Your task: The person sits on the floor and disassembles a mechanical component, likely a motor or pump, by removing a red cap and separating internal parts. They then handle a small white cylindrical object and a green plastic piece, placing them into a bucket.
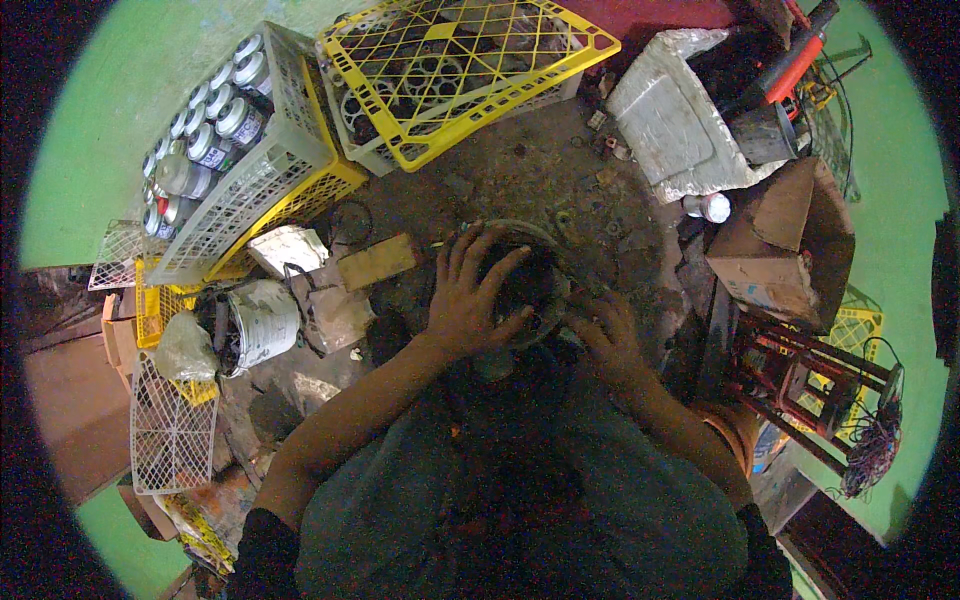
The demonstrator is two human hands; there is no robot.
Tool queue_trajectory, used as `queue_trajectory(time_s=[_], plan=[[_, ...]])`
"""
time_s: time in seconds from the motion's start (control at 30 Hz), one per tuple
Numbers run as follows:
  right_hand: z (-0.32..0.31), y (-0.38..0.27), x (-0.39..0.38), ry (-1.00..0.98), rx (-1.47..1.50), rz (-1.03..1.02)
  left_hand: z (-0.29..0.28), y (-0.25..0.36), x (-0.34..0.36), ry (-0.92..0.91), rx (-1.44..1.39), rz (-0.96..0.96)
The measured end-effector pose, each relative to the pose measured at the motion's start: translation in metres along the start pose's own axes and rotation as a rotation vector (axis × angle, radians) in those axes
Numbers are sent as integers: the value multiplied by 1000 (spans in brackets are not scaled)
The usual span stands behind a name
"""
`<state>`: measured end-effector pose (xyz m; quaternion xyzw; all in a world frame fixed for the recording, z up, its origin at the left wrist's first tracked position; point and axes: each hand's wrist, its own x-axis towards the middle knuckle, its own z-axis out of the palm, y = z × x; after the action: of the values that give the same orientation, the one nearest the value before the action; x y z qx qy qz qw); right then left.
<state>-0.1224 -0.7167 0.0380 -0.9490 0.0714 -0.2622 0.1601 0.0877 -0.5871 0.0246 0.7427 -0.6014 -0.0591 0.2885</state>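
Between my hands is a round, dark-centred thing with a pale rim, perhaps a shallow basin or a motor part; the dim light hides its kind. My left hand lies over its left side, fingers spread and reaching across the rim. At its right edge is my right hand, its fingers bent inward and close together. What the right fingertips pinch, if anything, is too dark to make out. My knees, in dark trousers, are below both hands.
A white crate of several cans stands at back left, beside a yellow-lidded crate. A white bucket is to my left. A foam box, a cardboard box and a wooden stool stand right. Small debris litters the floor.
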Motion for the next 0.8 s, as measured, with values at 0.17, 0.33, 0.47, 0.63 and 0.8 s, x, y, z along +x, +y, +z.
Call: queue_trajectory(time_s=[0.17,0.33,0.47,0.63,0.8], plan=[[-2,-11,-1,-78,202,32,-1,1,2,24,0,18],[6,-8,8,32,238,-13,2,-1,3,43,-6,34],[13,6,-2,27,28,27,0,-1,2,22,-9,22],[0,0,6,-132,-18,-8,0,0,0,8,-7,7],[22,0,-8,-108,21,-24,6,-2,-2,-1,-22,-11]])
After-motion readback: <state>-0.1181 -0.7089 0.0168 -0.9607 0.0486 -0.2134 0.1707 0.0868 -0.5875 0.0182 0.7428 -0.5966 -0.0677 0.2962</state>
